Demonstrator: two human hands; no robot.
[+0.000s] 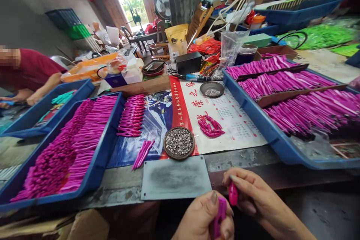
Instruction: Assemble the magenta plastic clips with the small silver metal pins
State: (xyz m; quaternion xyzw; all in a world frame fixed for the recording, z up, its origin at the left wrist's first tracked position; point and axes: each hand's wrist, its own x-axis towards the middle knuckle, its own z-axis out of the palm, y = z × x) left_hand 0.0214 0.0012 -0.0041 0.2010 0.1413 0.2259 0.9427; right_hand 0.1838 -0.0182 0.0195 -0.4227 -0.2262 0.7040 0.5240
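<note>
In our left hand (200, 215) we hold a slim, glossy magenta piece (221, 213), nearly upright between thumb and curled fingers. Just beside it, our right hand (254, 194) pinches a second magenta piece (233, 195), its rounded end pointing down below our fingertips.

A low passage is offered over the grey plate (176, 178), its near right corner crowded by the left hand (206, 213). Beyond, the way is blocked by the round bowl (180, 158); at left it is narrowed by the pink bundle (143, 154). Farther right, bare calendar sheet (239, 140) is spread between the pink cluster (215, 132) and the right blue tray (257, 129).
</note>
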